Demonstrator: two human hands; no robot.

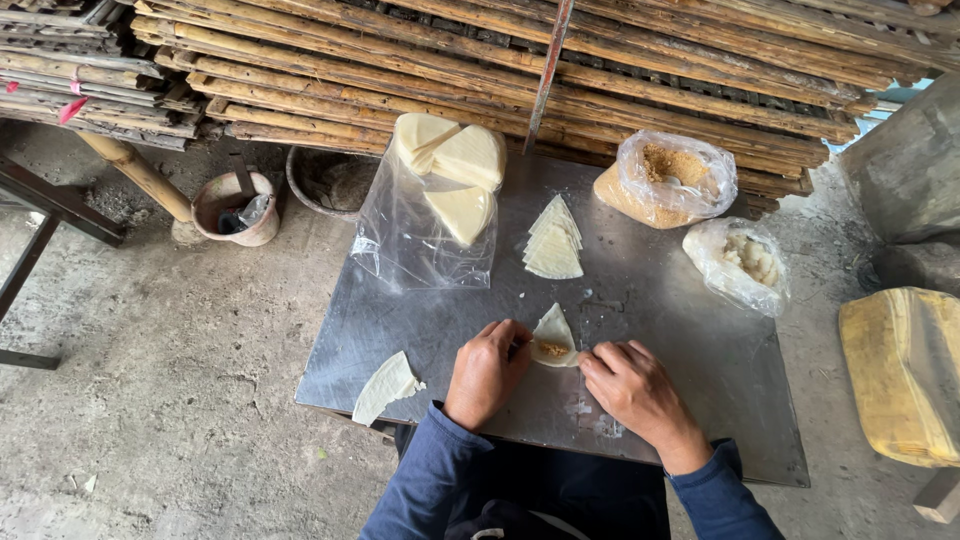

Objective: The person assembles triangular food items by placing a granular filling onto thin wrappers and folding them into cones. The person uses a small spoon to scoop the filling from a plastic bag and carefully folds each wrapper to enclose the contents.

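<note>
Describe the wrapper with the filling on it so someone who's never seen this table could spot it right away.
Start at the metal table and go to its near edge, where the left hand and right hand meet. Between their fingertips lies one pale triangular wrapper. Unlike the bare stack behind it and the folded piece at the left edge, it carries a spot of brown filling.

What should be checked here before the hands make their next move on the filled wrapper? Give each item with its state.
1. Filling sits on the wrapper: ok, a brown heap shows on it.
2. Left hand touches the wrapper: ok, at its left edge.
3. Right hand touches the wrapper: ok, fingers at its right corner.
4. Spare wrappers stacked on the metal table: ok.
5. Bag of brown filling open: ok.
6. Wrapper edges sealed: cannot tell.
</note>
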